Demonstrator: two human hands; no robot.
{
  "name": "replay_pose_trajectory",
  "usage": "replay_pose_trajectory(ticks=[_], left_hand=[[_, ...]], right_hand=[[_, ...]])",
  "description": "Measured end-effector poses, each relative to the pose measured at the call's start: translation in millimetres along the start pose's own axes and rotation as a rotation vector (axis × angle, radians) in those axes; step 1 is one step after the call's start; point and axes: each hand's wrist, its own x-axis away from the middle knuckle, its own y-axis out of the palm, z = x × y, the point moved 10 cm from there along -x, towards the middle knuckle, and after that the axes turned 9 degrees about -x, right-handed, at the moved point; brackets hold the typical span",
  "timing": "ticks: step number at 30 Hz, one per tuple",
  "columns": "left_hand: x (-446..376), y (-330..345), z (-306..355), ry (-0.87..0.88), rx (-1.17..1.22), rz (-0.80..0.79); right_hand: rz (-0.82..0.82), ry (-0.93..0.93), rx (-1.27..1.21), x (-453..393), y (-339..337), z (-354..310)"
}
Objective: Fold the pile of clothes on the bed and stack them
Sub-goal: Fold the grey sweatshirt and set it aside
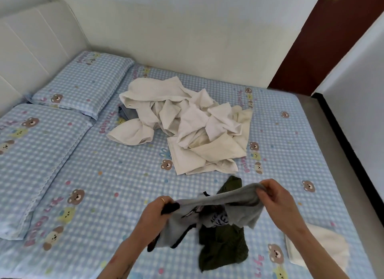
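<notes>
While both hands hold it up over the bed, the grey top hangs stretched between them at about 6 o'clock, with the left hand curled tight on its left edge and the right hand pinching its right edge. Under the grey top lies a dark green garment, and the big pile of white clothes sits near the middle, toward 12 o'clock. At 4 o'clock a folded white cloth rests by the bed's edge, and two pillows lie at 10 o'clock.
</notes>
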Motion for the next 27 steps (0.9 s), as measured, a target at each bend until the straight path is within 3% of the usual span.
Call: replay_pose_trajectory(ticks=[3, 5, 9, 15, 19, 22, 25, 27], left_hand=[[-1.4, -5.5, 73.5, 0.189, 0.024, -0.056], [-0.1, 2.9, 118.4, 0.325, 0.016, -0.122], [-4.0, 10.0, 151.4, 0.325, 0.036, -0.144], [0.4, 7.9, 134.1, 0.279, 0.163, -0.090], [4.8, 18.5, 89.5, 0.128, 0.092, -0.169], [7.2, 9.6, 71.3, 0.046, 0.141, -0.106], [9.2, -11.1, 92.5, 0.084, 0.233, -0.019], [12.2, -11.5, 129.9, 0.198, 0.176, -0.030]], right_hand=[[-0.065, -0.011, 0.001, 4.6, 12.6, -7.2], [-0.197, -0.069, -0.026, 8.3, 42.8, -28.3], [-0.503, -0.095, -0.086, 18.7, 97.5, -56.8], [-0.406, -0.183, -0.005, 15.1, 90.5, -55.2], [-0.330, -0.192, -0.004, 14.9, 67.4, -57.3], [-0.256, -0.164, -0.042, 13.9, 40.0, -52.5], [-0.210, -0.148, -0.049, 14.2, 16.0, -48.6], [-0.291, -0.161, -0.044, 19.1, 24.0, -57.8]])
